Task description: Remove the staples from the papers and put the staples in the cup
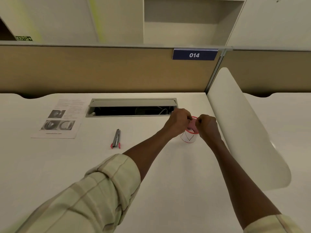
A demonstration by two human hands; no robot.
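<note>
A white paper cup (188, 138) with a red rim and pink inside stands on the desk at the right. My left hand (179, 121) and my right hand (206, 124) meet just over its mouth, one on each side, fingertips pinched together. Anything between the fingers is too small to see. The stapled papers (58, 118), printed with text and grey pictures, lie flat at the far left. A metal staple remover (115, 139) with red tips lies on the desk between the papers and the cup, untouched.
The white desk (151, 174) has an open cable tray (131, 108) at the back, just left of my hands. A curved white divider panel (244, 128) rises close to the cup's right. A tan partition with a "014" sign (194, 55) closes off the back.
</note>
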